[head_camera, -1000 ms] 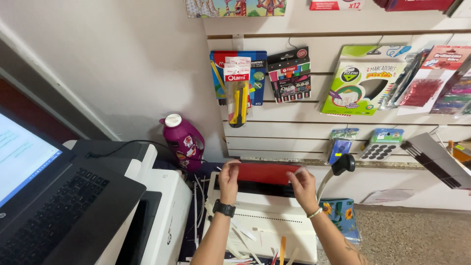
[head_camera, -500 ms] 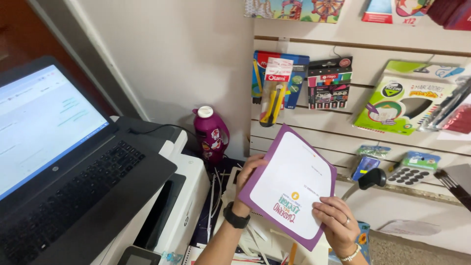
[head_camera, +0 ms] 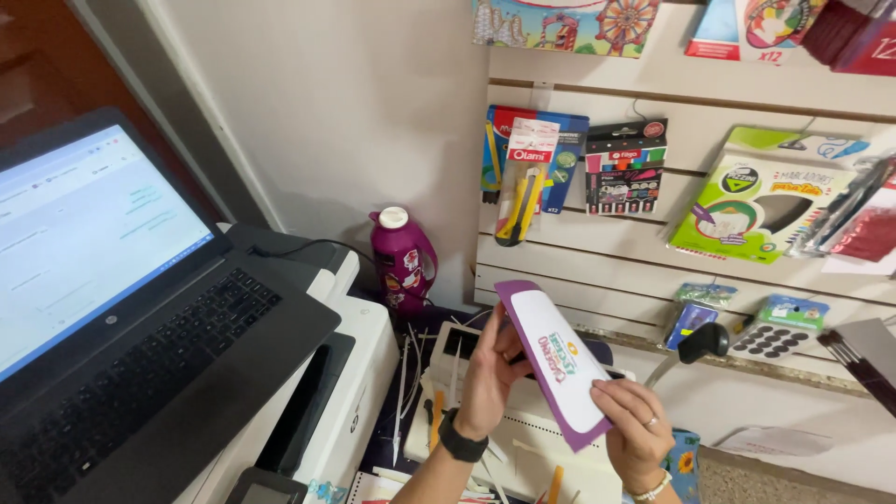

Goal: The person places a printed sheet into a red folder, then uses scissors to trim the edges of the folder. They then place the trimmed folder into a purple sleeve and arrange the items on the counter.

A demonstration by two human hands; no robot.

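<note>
The person's left hand [head_camera: 492, 373], a black watch [head_camera: 459, 439] on its wrist, rose from the lower edge of the view with the forearm nearly vertical. Its palm faced right and its fingers curled against the back of a purple-bordered white card [head_camera: 558, 362], the thumb pressed to the card's near edge. The right hand [head_camera: 635, 425] came up from the lower right with a ring on one finger and a bracelet at the wrist. Its fingers were closed on the card's lower corner, knuckles toward the camera.

The card was held in the air between both hands, tilted so that its long axis ran from upper left to lower right. Its printed white face was turned to the right and seen at a steep angle. It hung above a white binding machine [head_camera: 523, 439], which stood just to the right of a white printer [head_camera: 359, 373]. White plastic strips [head_camera: 403, 387] lay in the gap between the two machines.

An open laptop [head_camera: 140, 317] rested on the printer's top, its screen lit, filling the left side of the view. A magenta bottle [head_camera: 401, 257] with a white cap stood against the wall behind the printer. On the slatted display panel [head_camera: 597, 252] hung a yellow utility knife in its packet [head_camera: 523, 182] and a marker set [head_camera: 623, 168]. A calculator [head_camera: 770, 341] lay on the ledge below the panel.
</note>
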